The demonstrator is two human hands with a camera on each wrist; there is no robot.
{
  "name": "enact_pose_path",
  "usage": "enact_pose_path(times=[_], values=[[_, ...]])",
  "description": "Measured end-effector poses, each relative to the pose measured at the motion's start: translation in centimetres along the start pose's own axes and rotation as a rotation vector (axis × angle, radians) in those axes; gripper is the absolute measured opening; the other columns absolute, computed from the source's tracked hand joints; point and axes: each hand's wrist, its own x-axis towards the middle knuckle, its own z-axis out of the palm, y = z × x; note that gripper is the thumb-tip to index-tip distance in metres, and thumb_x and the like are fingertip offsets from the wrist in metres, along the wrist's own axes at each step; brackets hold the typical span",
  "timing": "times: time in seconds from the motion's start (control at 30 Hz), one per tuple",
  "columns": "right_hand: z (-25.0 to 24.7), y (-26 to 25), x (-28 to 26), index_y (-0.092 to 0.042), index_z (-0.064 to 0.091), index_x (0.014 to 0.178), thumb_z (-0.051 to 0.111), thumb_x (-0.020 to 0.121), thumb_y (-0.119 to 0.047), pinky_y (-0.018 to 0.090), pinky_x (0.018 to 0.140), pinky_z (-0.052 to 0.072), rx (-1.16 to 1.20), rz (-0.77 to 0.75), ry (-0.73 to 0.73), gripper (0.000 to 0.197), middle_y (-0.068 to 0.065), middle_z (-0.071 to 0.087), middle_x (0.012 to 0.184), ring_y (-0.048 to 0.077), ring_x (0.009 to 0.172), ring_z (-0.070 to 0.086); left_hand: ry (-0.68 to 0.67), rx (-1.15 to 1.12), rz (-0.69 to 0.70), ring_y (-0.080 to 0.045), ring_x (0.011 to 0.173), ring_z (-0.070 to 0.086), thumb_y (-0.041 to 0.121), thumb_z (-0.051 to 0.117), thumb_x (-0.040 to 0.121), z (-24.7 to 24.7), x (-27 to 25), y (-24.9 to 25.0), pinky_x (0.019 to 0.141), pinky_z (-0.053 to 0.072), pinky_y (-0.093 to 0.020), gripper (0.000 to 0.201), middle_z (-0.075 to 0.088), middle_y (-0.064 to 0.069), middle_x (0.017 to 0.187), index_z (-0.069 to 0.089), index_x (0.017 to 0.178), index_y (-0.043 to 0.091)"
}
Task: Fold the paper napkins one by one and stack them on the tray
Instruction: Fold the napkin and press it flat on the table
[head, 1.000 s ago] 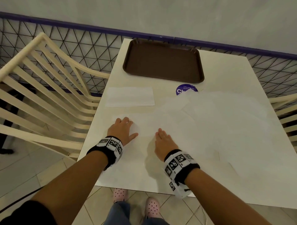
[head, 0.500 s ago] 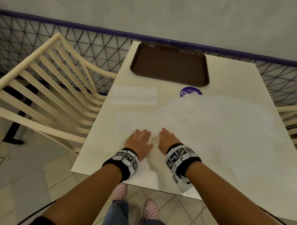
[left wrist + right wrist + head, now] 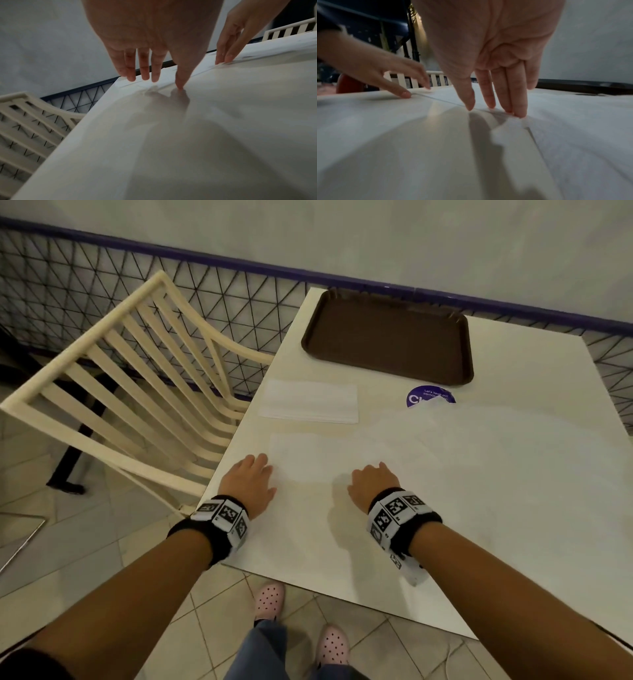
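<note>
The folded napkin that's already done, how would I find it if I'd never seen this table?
Start at the brown tray at the far end of the white table. Just nearer than its left corner, close to the table's left edge beside the cream chair, lies the folded napkin. It is a small neat rectangle lying alone, while the other napkins are spread open and overlapping.

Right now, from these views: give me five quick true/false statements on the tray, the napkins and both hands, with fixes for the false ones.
1. The brown tray holds a stack of folded napkins. False: nothing lies on it.
2. A folded napkin lies on the table, between the tray and the left hand. True.
3. The right hand touches the near edge of the napkin being folded with straight fingers. True.
4. The left hand grips the tray. False: its fingertips rest at that napkin's left end.
5. The purple sticker is fully uncovered. False: loose napkins overlap its lower edge.
</note>
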Motion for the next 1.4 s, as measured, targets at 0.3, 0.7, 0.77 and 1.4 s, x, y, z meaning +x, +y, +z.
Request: enact_pose_path(times=[0.3,0.7,0.77,1.4], values=[[-1.1,-1.5,1.7,-0.007,0.048,0.126,0.04,0.096,-0.038,0.042,0.111,0.023,-0.064,-0.052,0.029,0.043,0.009,0.054,0.127,0.027,0.119,0.051,-0.136,0.015,0.179,-0.025,0.13,0.03,0.01,0.037,0.096,-1.8,4.4,1.8,0.093,0.043,-0.034,0.053,0.02,-0.007,0.148,0.019,0.146,0.014],[-3.1,-0.5,2.6,-0.008,0.044,0.129,0.032,0.096,-0.006,0.038,0.11,0.024,-0.148,-0.052,0.157,0.036,0.009,0.052,0.128,0.026,0.121,0.048,-0.057,0.113,0.335,-0.027,0.111,0.053,0.006,0.033,0.098,-3.8,7.0,-1.3,0.085,0.044,-0.034,0.038,0.047,-0.009,0.127,0.041,0.134,0.012],[-5.5,0.1,3.0,-0.007,0.049,0.123,0.032,0.093,-0.002,0.036,0.103,0.031,-0.112,-0.05,0.264,0.035,0.01,0.057,0.122,0.026,0.115,0.053,0.009,0.084,0.329,-0.027,0.111,0.053,0.011,0.033,0.1,-5.5,8.7,-3.0,0.089,0.045,-0.035,0.034,0.051,-0.007,0.125,0.045,0.131,0.015],[-9.6,1.1,12.5,-0.018,0.026,0.146,0.025,0.094,0.006,0.034,0.114,0.024,0.142,0.033,0.315,0.057,0.001,0.023,0.153,0.024,0.138,0.029,0.06,0.001,0.326,-0.02,0.137,0.033,-0.003,0.029,0.096,-7.0,15.7,-8.4,0.107,0.034,-0.032,0.058,0.012,-0.001,0.157,0.015,0.149,0.018]])
